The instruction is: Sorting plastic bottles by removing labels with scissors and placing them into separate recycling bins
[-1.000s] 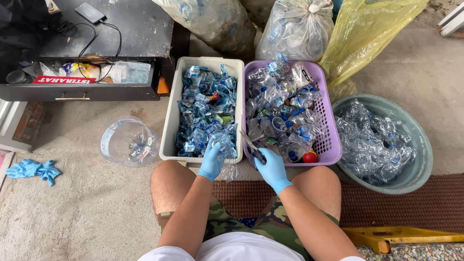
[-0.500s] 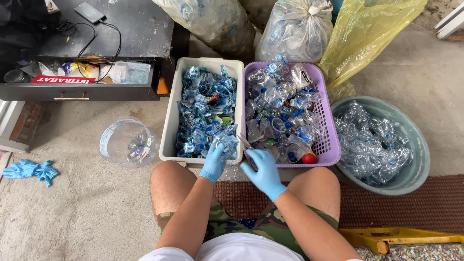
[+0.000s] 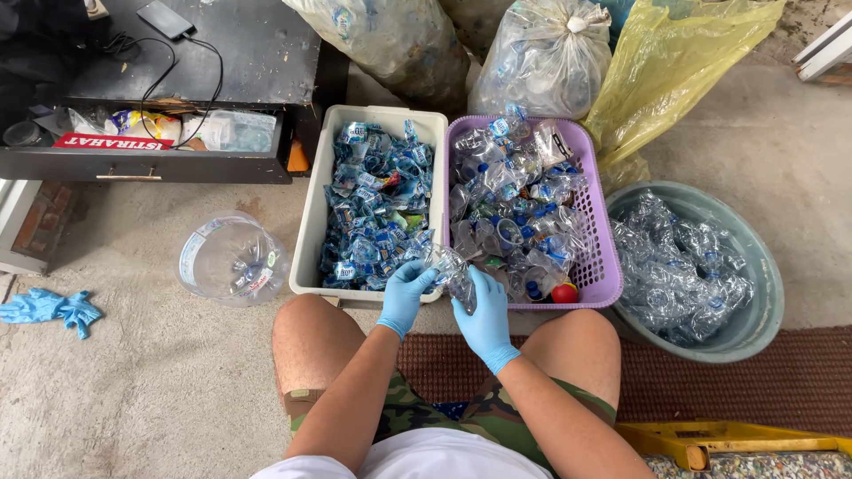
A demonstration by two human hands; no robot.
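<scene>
Both my hands wear blue gloves and hold one crushed clear plastic bottle between them, just above my knees. My left hand grips its left end and my right hand wraps the lower right part. Straight ahead stands a white bin filled with blue bottle labels. To its right, a purple basket holds crushed clear bottles with blue caps and one red cap.
A grey-green round tub of crushed bottles stands at the right. A large clear jug lies left of the white bin. Spare blue gloves lie far left. Filled plastic sacks stand behind, beside a black desk.
My right hand has moved left from the purple basket's front edge and come together with my left hand on the crushed bottle.
</scene>
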